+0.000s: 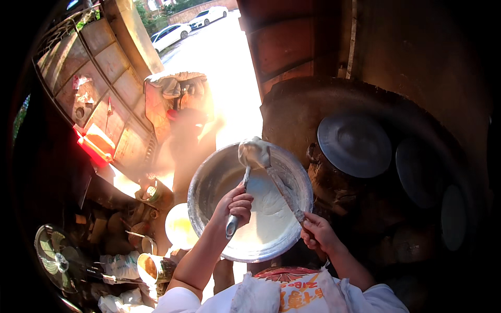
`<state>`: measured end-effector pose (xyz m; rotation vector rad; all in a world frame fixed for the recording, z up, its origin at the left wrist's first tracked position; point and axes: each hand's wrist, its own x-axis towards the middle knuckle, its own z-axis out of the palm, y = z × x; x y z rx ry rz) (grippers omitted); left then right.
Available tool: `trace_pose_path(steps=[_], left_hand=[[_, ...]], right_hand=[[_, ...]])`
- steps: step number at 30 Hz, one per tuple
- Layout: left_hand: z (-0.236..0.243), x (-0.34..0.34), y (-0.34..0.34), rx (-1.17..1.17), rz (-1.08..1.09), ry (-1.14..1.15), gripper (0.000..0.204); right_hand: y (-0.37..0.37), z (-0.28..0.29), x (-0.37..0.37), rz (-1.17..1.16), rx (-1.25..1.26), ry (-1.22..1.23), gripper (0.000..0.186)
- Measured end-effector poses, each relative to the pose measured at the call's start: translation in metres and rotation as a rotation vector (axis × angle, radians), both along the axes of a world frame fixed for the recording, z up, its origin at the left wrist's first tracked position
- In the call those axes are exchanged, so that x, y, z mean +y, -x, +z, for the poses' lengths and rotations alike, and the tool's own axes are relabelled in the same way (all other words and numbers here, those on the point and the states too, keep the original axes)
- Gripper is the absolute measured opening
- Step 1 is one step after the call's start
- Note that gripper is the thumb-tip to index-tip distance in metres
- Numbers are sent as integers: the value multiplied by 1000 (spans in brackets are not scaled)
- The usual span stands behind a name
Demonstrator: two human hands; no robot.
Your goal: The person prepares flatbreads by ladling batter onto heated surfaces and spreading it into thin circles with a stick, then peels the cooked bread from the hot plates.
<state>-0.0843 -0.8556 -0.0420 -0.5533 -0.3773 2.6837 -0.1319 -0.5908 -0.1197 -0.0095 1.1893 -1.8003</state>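
Observation:
A big round metal basin (302, 172) stands right in front of me, with pale, creamy batter (266, 219) in it. My left hand (236, 204) is wrapped round the metal handle of a ladle (243, 182). The bowl of the ladle is raised over the basin's far rim and coated in thick batter (254, 152). My right hand (318, 232) grips a long, thin batter-smeared stick (283, 189), whose far end meets the ladle's bowl. Whether the stick is flat or round at its tip is hidden by the batter.
To the right, several round metal discs, one a grey plate (355, 143), sit on a dark surface. A fan (58, 261) stands at the lower left beside a pale bucket (151, 268). A round pale vessel (180, 227) is left of the basin. White cars (209, 17) are parked outside.

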Motion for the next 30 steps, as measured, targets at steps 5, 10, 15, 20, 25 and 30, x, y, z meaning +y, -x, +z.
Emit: trace_pose_path(steps=[5,10,15,20,25,30], left_hand=[[11,44,30,270,-130,16,41],[56,178,137,317,-359,-287,38],[38,241,203,498,-370,-304,39],[-16,273,253,205,-490,-207,36],[-57,291,270,308,-444,503,31],[-54,272,274,576,-677,1674,67]], right_hand=[[15,53,68,-238,287,88,35],[92,23,74,-696,788,-288,40],[36,-77,175,-804,1087,-594,39],[93,-72,210,-866,644,-789,42],[137,-117,183,-988,762,-797,38],[136,-123,164,-1145,700,-534,31]])
